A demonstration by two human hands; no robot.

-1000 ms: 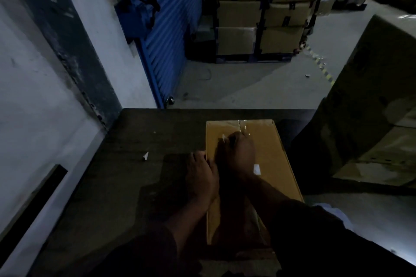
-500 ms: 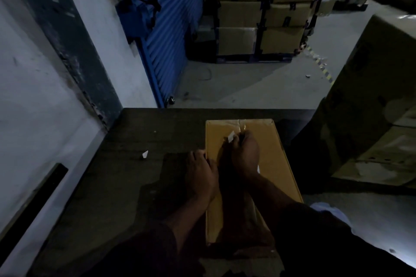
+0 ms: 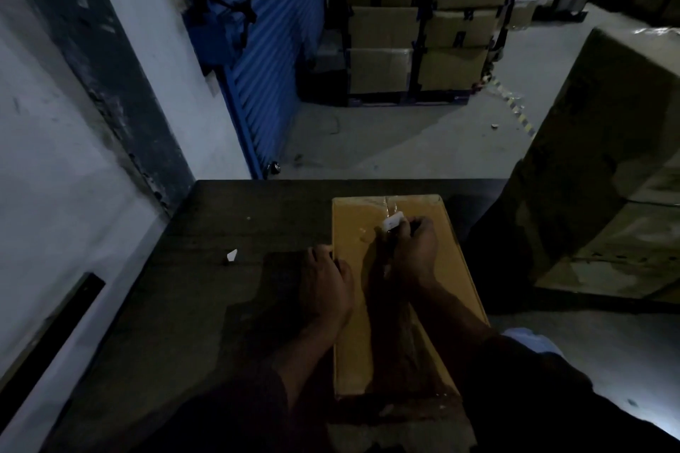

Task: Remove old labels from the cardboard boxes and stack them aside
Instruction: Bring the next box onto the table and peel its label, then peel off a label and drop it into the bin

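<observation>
A flat brown cardboard box [image 3: 452, 268] lies on a dark table [image 3: 220, 305], its long side running away from me. My right hand [image 3: 414, 254] is over the box's far half, fingers pinched on a small white label piece [image 3: 392, 222] lifted off the cardboard. My left hand [image 3: 327, 283] rests flat at the box's left edge, palm down, holding the box steady. Clear tape runs along the box's middle seam near the far end.
A torn white label scrap [image 3: 232, 255] lies on the table to the left. A large cardboard box [image 3: 607, 165] stands to the right. Stacked boxes on a pallet [image 3: 415, 48] and a blue roller shutter [image 3: 257, 59] are behind. A white wall is left.
My right hand has moved to the far right along the box, and the white label piece has risen off the cardboard in its fingertips. My left hand has stayed in place.
</observation>
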